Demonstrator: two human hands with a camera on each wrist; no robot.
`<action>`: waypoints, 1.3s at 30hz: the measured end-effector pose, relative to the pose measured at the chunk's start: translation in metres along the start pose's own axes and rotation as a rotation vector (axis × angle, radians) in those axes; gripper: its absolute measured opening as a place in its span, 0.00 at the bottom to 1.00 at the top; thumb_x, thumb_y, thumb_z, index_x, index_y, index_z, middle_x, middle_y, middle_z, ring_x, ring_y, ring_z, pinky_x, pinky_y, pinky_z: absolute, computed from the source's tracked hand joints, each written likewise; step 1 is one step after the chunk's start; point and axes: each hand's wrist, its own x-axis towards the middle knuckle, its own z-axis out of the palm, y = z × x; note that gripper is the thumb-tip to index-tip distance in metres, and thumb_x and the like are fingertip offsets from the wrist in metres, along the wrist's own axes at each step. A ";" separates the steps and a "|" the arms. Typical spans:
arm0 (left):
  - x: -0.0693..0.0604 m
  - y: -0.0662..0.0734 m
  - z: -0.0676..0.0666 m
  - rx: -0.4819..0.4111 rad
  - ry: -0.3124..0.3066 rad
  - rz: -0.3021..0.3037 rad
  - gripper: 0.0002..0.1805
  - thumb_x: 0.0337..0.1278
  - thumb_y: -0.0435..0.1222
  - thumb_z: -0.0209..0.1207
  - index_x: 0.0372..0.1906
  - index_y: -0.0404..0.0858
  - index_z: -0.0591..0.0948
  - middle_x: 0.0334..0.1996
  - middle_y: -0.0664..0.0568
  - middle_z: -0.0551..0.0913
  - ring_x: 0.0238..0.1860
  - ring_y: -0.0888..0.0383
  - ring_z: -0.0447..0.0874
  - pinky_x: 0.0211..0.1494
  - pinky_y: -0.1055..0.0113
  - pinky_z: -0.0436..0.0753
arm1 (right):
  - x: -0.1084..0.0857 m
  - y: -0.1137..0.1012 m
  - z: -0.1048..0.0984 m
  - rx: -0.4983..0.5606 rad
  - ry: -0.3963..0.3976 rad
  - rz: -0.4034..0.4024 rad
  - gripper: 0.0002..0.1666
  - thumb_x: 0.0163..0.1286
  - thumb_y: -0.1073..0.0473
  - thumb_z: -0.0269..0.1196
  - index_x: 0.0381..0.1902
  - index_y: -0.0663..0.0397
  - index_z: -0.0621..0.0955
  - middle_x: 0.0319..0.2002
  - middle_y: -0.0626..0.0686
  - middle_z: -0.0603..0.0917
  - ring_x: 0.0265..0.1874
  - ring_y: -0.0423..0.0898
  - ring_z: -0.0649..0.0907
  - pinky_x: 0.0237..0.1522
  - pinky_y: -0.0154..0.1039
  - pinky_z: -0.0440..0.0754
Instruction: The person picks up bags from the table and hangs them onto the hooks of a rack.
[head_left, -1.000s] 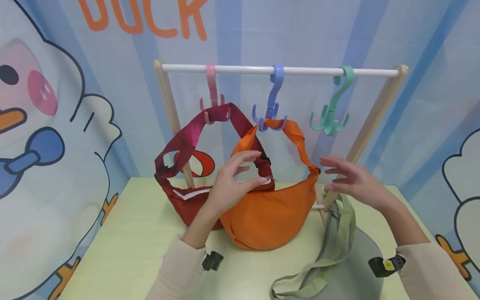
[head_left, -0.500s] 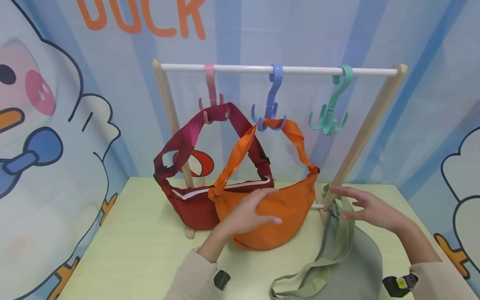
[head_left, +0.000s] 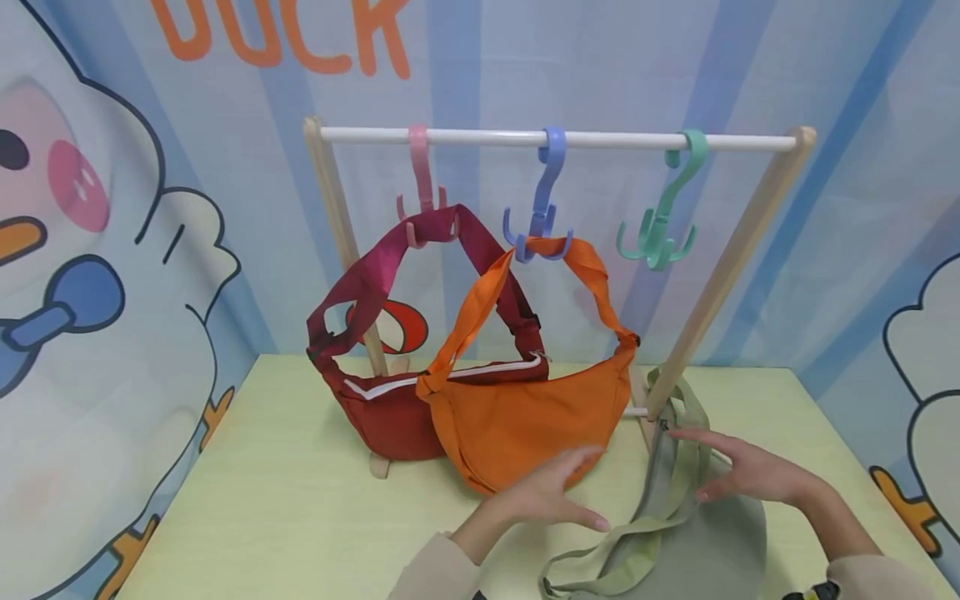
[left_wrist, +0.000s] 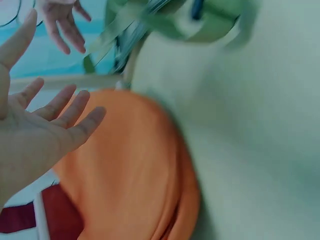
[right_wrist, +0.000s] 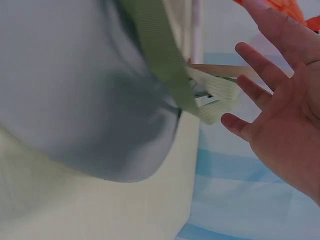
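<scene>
My left hand [head_left: 543, 493] hovers before the lower part of an orange shoulder bag [head_left: 540, 417], its fingers spread and holding nothing. In the left wrist view that hand [left_wrist: 45, 130] shows its straight fingers beside the orange cloth. Over a grey-green bag [head_left: 712, 533] lying on the table at the right is my right hand [head_left: 757, 473], also free of any object. Its strap [head_left: 645, 533] loops out toward the left. The orange bag hangs by its strap from a blue hook [head_left: 542, 225]. Behind it, a dark red bag [head_left: 397, 425] hangs from a pink hook [head_left: 423, 179].
A rack with a white rail [head_left: 480, 137] and wooden posts [head_left: 735, 258] stands at the back of the pale table [head_left: 255, 500]. A green hook [head_left: 660, 233] hangs at the rail's right with nothing on it. Printed cloth [head_left: 615, 58] surrounds the table.
Both hands have come down from beside the orange bag. The left one has moved to the right, and the right one is lower over the grey-green bag. The bags have not moved.
</scene>
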 end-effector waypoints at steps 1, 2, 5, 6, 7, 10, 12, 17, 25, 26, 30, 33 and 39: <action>0.002 -0.002 0.005 -0.011 -0.009 0.002 0.43 0.46 0.39 0.67 0.68 0.43 0.58 0.63 0.51 0.63 0.62 0.55 0.63 0.59 0.67 0.66 | 0.000 0.003 0.002 0.010 -0.016 0.004 0.46 0.56 0.60 0.66 0.67 0.63 0.56 0.65 0.73 0.50 0.61 0.75 0.46 0.49 0.69 0.59; 0.004 -0.003 0.011 -0.019 -0.018 0.006 0.44 0.45 0.39 0.67 0.68 0.43 0.58 0.63 0.51 0.64 0.61 0.55 0.63 0.59 0.67 0.66 | 0.000 0.007 0.003 0.015 -0.027 0.003 0.46 0.56 0.60 0.66 0.67 0.64 0.56 0.65 0.73 0.49 0.61 0.75 0.46 0.48 0.69 0.60; 0.008 -0.007 0.026 -0.025 -0.051 0.012 0.44 0.45 0.38 0.68 0.68 0.46 0.58 0.62 0.51 0.64 0.60 0.55 0.64 0.57 0.67 0.67 | 0.001 0.017 0.009 0.011 -0.031 -0.005 0.46 0.55 0.60 0.67 0.67 0.63 0.58 0.65 0.73 0.50 0.61 0.74 0.47 0.49 0.71 0.56; 0.009 -0.008 0.030 -0.016 -0.061 0.020 0.44 0.45 0.38 0.68 0.68 0.46 0.58 0.62 0.50 0.64 0.61 0.55 0.64 0.57 0.68 0.68 | 0.001 0.020 0.010 0.011 -0.029 -0.012 0.46 0.55 0.60 0.67 0.67 0.64 0.58 0.65 0.74 0.50 0.61 0.74 0.47 0.49 0.71 0.56; 0.010 -0.009 0.035 -0.002 -0.066 0.031 0.45 0.44 0.38 0.68 0.68 0.45 0.58 0.62 0.50 0.65 0.61 0.56 0.64 0.56 0.68 0.67 | 0.002 0.023 0.012 0.012 -0.027 -0.020 0.45 0.55 0.60 0.67 0.66 0.64 0.58 0.65 0.74 0.50 0.61 0.74 0.47 0.49 0.70 0.56; 0.012 -0.010 0.047 0.036 -0.074 0.058 0.45 0.44 0.38 0.69 0.68 0.43 0.58 0.62 0.49 0.65 0.60 0.59 0.64 0.56 0.70 0.67 | 0.001 0.031 0.017 -0.012 -0.013 -0.026 0.45 0.54 0.59 0.67 0.66 0.63 0.60 0.64 0.73 0.53 0.61 0.69 0.51 0.50 0.66 0.60; 0.013 -0.011 0.054 0.048 -0.080 0.060 0.45 0.43 0.39 0.69 0.68 0.42 0.58 0.62 0.51 0.65 0.60 0.61 0.63 0.56 0.71 0.67 | 0.000 0.036 0.020 -0.033 -0.009 -0.044 0.46 0.53 0.57 0.68 0.66 0.63 0.60 0.63 0.73 0.55 0.63 0.59 0.55 0.50 0.62 0.63; 0.013 -0.016 0.068 0.043 -0.105 0.008 0.45 0.41 0.40 0.70 0.68 0.46 0.60 0.62 0.58 0.64 0.59 0.65 0.62 0.55 0.71 0.67 | -0.001 0.049 0.026 -0.067 0.009 -0.087 0.46 0.51 0.53 0.69 0.65 0.61 0.62 0.61 0.71 0.59 0.55 0.22 0.56 0.49 0.44 0.68; 0.013 -0.021 0.079 0.190 -0.085 0.005 0.45 0.37 0.43 0.72 0.66 0.45 0.63 0.60 0.60 0.67 0.58 0.68 0.63 0.55 0.74 0.66 | 0.000 0.057 0.031 -0.108 0.074 -0.125 0.43 0.51 0.52 0.69 0.62 0.60 0.67 0.58 0.72 0.64 0.52 0.21 0.60 0.44 0.31 0.70; 0.013 -0.022 0.080 0.203 -0.079 0.013 0.45 0.37 0.43 0.72 0.65 0.45 0.63 0.59 0.60 0.67 0.58 0.68 0.63 0.55 0.75 0.66 | 0.001 0.058 0.031 -0.114 0.081 -0.139 0.41 0.51 0.53 0.69 0.61 0.61 0.68 0.57 0.71 0.65 0.52 0.22 0.61 0.45 0.31 0.70; 0.012 -0.025 0.082 0.214 -0.057 0.045 0.43 0.36 0.41 0.72 0.64 0.43 0.66 0.58 0.59 0.69 0.57 0.68 0.64 0.55 0.76 0.65 | 0.001 0.061 0.034 -0.143 0.119 -0.215 0.36 0.50 0.58 0.70 0.57 0.65 0.72 0.54 0.64 0.73 0.53 0.26 0.65 0.46 0.27 0.67; 0.011 -0.026 0.081 0.215 -0.045 0.063 0.41 0.37 0.39 0.72 0.62 0.42 0.68 0.56 0.58 0.71 0.55 0.69 0.66 0.53 0.77 0.66 | 0.001 0.063 0.036 -0.159 0.148 -0.266 0.34 0.48 0.60 0.70 0.54 0.65 0.74 0.51 0.58 0.76 0.52 0.29 0.68 0.46 0.26 0.67; 0.010 -0.028 0.078 0.167 -0.054 0.060 0.33 0.41 0.34 0.69 0.58 0.42 0.72 0.51 0.59 0.74 0.49 0.70 0.70 0.49 0.78 0.69 | 0.002 0.068 0.038 -0.170 0.167 -0.341 0.32 0.45 0.64 0.71 0.51 0.64 0.76 0.48 0.52 0.79 0.49 0.33 0.73 0.45 0.27 0.69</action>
